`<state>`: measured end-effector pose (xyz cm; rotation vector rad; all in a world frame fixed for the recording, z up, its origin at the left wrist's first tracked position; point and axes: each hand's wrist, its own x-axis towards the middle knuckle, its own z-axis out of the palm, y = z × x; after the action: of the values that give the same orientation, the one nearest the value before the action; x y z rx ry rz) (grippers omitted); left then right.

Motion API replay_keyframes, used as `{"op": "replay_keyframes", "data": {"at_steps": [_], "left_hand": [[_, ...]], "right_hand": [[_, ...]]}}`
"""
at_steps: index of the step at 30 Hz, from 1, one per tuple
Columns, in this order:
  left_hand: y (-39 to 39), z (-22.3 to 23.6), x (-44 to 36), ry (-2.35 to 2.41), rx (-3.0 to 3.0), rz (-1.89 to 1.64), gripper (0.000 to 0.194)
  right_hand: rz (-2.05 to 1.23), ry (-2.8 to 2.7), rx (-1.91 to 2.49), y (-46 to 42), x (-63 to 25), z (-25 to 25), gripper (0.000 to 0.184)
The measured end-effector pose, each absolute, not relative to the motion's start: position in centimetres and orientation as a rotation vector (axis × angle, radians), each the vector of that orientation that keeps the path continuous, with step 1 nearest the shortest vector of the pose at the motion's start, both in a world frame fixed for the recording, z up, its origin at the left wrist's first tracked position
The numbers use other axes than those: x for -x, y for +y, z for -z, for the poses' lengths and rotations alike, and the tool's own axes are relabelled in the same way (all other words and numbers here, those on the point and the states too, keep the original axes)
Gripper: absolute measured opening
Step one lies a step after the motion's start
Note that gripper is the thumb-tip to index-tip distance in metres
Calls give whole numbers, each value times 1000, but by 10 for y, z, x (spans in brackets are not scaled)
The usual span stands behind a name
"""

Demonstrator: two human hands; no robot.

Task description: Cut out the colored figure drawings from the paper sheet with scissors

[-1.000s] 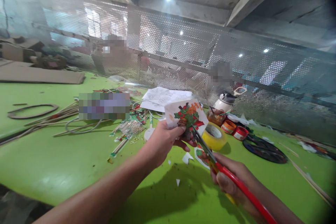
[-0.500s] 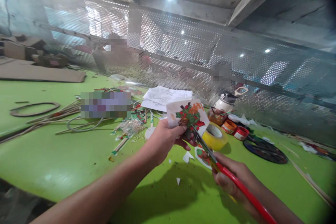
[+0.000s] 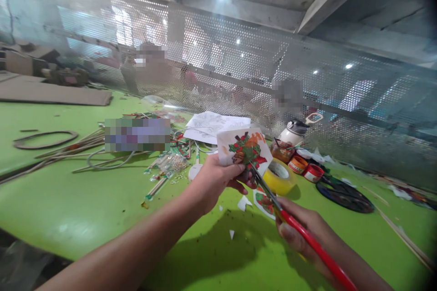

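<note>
My left hand (image 3: 218, 175) pinches a piece of white paper (image 3: 223, 138) painted with green leaves, red shapes and orange patches. My right hand (image 3: 303, 227) is wrapped around scissors (image 3: 273, 198) with red and yellow handles. Their metal blades point up and left and meet the lower edge of the painted paper, close to my left fingertips. Whether the blades are parted cannot be made out. Beneath the scissors, a second painted cutout (image 3: 262, 204) lies on the green table, partly hidden. Small white paper scraps (image 3: 244, 203) are scattered beside it.
A yellow tape roll (image 3: 282, 179) sits behind my right hand. Paint jars (image 3: 313, 173), a white bottle (image 3: 292, 135) and a dark palette (image 3: 344, 194) stand to the right. Sticks (image 3: 82, 143), beads (image 3: 175, 163) and printed sheets (image 3: 208, 122) lie left and behind. Perforated metal screening (image 3: 211, 54) closes the back.
Almost nothing differs. Both hands keep their places on the paper and scissors; the view has shifted very slightly.
</note>
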<state>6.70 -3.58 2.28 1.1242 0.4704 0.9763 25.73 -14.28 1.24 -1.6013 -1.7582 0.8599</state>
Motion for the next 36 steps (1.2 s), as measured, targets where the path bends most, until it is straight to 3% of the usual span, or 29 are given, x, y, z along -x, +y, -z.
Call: {"op": "replay_keyframes", "data": {"at_steps": [4, 17, 24, 32, 36], "left_hand": [[-36, -21, -68, 496, -1120, -933, 17], [-39, -14, -74, 589, -1129, -1004, 13], [-38, -13, -74, 569, -1128, -1006, 10], [-37, -14, -75, 564, -1078, -989, 20], [-37, -13, -75, 556, -1081, -993, 14]], "right_hand": [[-833, -1760, 1620, -141, -257, -12, 76], [-876, -1722, 1568, -138, -260, -4, 57], [-936, -1743, 1593, -138, -261, -3, 70], [-997, -1725, 1534, -137, -264, 4, 67], [-1037, -1738, 1510, -139, -260, 1, 69]]}}
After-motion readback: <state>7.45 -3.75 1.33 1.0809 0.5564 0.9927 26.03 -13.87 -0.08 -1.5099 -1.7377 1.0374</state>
